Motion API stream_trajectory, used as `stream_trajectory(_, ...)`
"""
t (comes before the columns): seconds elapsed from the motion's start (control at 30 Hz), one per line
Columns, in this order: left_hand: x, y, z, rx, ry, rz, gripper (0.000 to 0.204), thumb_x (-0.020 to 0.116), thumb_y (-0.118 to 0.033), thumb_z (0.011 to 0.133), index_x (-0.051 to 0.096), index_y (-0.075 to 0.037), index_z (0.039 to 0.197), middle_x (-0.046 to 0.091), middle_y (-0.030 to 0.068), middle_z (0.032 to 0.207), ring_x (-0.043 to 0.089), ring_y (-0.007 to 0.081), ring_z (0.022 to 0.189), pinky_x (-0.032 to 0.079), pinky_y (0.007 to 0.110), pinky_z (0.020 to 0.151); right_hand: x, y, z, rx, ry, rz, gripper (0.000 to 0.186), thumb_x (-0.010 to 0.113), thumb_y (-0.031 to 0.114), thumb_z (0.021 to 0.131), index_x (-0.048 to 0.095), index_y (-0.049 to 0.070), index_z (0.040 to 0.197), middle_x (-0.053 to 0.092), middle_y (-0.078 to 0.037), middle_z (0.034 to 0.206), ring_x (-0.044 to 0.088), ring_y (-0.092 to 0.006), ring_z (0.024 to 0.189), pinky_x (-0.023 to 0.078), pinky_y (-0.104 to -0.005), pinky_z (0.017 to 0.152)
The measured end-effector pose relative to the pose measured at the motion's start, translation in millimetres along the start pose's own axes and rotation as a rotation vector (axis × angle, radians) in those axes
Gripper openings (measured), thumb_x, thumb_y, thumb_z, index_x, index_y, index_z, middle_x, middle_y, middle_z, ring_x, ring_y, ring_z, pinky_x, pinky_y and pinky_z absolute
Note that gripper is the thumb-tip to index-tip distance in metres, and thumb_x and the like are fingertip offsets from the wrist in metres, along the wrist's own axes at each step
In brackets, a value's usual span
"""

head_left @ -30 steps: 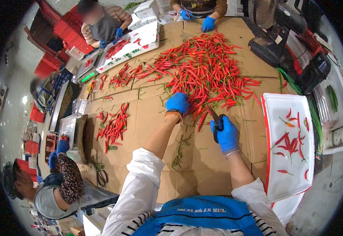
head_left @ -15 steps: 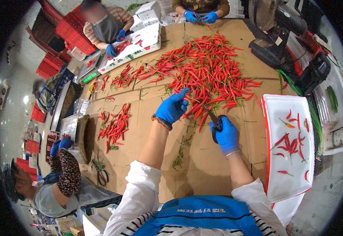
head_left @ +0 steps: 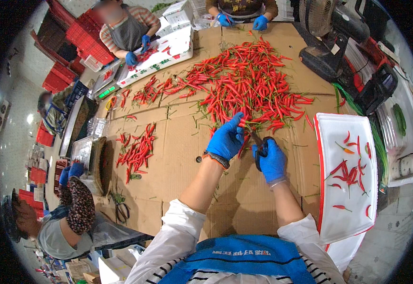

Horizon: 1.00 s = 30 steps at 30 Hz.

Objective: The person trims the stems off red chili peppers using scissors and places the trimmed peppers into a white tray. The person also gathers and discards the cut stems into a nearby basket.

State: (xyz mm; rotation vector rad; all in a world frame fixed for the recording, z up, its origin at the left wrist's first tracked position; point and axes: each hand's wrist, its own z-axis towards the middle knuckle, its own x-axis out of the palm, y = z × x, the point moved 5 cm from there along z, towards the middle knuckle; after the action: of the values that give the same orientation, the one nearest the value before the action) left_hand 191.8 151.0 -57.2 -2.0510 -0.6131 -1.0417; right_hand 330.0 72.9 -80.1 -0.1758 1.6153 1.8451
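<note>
A large heap of red chili peppers with green stems [head_left: 258, 80] covers the middle and far part of the cardboard-topped table. At its near edge my left hand [head_left: 225, 138], in a blue glove, pinches a red chili pepper [head_left: 242, 121], its stem pointing toward the right hand. My gloved right hand [head_left: 273, 163] is wrapped round the dark handles of a pair of scissors [head_left: 255, 137]. The blades point up and left, close to the pepper's stem. Whether they touch the stem I cannot make out.
A smaller chili pile [head_left: 138, 150] lies to the left, with another pair of scissors [head_left: 121, 208] nearer. A white, red-edged tray [head_left: 329, 222] holding some peppers is at the right. Co-workers in blue gloves work around the table. A black fan [head_left: 325, 61] stands far right.
My left hand has moved right, closer to the scissors, with the pepper's stem end now near the blades. My right hand has barely moved. The far co-worker's hands have drawn apart.
</note>
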Motion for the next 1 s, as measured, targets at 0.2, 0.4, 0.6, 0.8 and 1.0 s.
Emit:
stream_trajectory(0.2,5,-4,-2,0.038,0.037,-0.061,0.027,0.057,-0.014,0.088,0.055,-0.011,0.114,0.058,-0.0018,0.076,0.056,0.0076,0.063,0.045,0.02,0.051,7,-14,-2,0.037,0.005,-0.026,0.029,0.07,0.027,0.075,0.055,0.007,0.088,0.06,-0.011,0.071,0.06,-0.0292,0.065,0.045,-0.0371,0.055)
stream_trajectory(0.4,4,-6,-11,0.031,0.054,-0.086,0.029,0.058,-0.015,0.087,0.055,-0.011,0.116,0.056,-0.0032,0.077,0.054,0.0069,0.063,0.044,0.019,0.051,-2,2,0,0.015,0.0,-0.014,0.031,0.071,0.028,0.074,0.055,0.006,0.089,0.059,-0.011,0.069,0.057,-0.0282,0.061,0.044,-0.0371,0.055)
stream_trajectory(0.6,-6,13,-11,-0.061,0.013,-0.03,0.026,0.056,-0.015,0.088,0.056,-0.013,0.114,0.054,-0.0012,0.071,0.054,0.0085,0.062,0.045,0.021,0.053,-2,0,0,0.043,0.031,-0.018,0.03,0.07,0.029,0.075,0.055,0.007,0.089,0.059,-0.01,0.069,0.057,-0.0288,0.062,0.044,-0.0374,0.055)
stream_trajectory(0.8,-31,-21,-12,0.011,0.08,-0.282,0.025,0.053,-0.008,0.089,0.054,-0.005,0.114,0.057,0.003,0.08,0.056,0.0111,0.071,0.05,0.022,0.06,3,-8,-2,0.086,0.026,-0.002,0.028,0.068,0.03,0.077,0.056,0.008,0.09,0.061,-0.011,0.071,0.06,-0.0308,0.065,0.045,-0.0384,0.056)
stream_trajectory(1.0,-142,-154,-60,0.653,-0.431,-0.263,0.053,0.056,-0.03,0.088,0.037,-0.003,0.129,0.061,0.0133,0.107,0.06,0.0227,0.093,0.05,0.027,0.073,-1,-5,-3,0.098,0.002,0.003,0.026,0.066,0.031,0.078,0.057,0.009,0.088,0.063,-0.013,0.075,0.061,-0.0333,0.069,0.045,-0.0394,0.057)
